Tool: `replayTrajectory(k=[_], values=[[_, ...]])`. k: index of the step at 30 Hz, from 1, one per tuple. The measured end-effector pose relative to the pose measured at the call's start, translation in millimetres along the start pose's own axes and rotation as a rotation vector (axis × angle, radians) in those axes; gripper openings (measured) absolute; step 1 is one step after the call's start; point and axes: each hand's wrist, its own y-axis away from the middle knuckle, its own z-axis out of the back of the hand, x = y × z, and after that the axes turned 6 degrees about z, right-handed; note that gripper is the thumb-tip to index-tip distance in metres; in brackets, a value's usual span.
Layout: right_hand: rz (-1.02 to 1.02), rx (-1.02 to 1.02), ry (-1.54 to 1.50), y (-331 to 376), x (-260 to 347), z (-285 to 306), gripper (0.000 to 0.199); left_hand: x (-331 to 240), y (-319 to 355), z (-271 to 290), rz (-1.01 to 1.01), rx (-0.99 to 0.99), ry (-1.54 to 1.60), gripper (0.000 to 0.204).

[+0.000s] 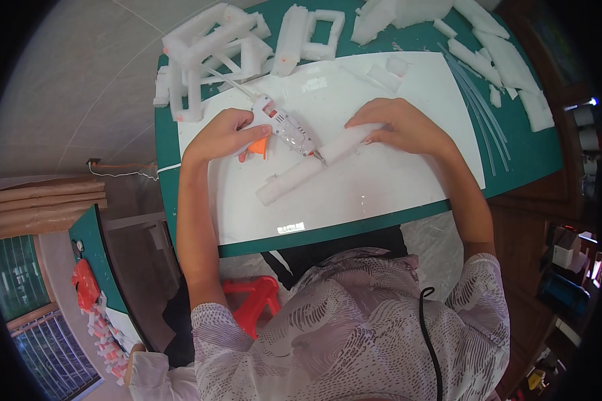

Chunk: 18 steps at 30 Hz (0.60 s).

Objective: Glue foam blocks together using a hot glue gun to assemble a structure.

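Note:
My left hand (226, 137) is closed around the handle of a white hot glue gun (286, 127) with an orange trigger (258, 147). A glue stick (229, 81) runs out of the gun's back end. The nozzle points down at the middle of a long white foam strip (291, 182), at or just above its surface; I cannot tell whether it touches. That strip lies slanted on the white board (247, 217). My right hand (405, 127) grips its far right end between thumb and fingers. Whether the strip is one piece or two is unclear.
White foam frames (214, 33) stand at the back left of the green table (354, 228). Foam offcuts (508, 60) lie at the back right, beside thin clear glue sticks (481, 110). A red stool (261, 294) stands below. Another person's sleeve (155, 377) shows at lower left.

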Motion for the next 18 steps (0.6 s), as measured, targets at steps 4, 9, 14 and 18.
replayTrajectory(k=[4,9,14,18], values=[[0.018,-0.006,0.011,0.6,-1.1,-0.7,0.038,-2.3,1.3,-0.8,0.006,-0.01,-0.017,0.048],[0.009,0.003,0.003,0.2,0.2,0.7,0.039,-1.1,2.0,-0.4,-0.007,-0.021,-0.027,0.047],[0.002,-0.001,-0.003,0.3,1.0,0.4,0.039,-2.9,3.1,-1.8,0.004,-0.021,-0.017,0.047],[0.004,-0.003,0.007,0.7,0.2,-0.1,0.039,-1.9,2.3,-1.2,0.004,-0.013,-0.027,0.047]])
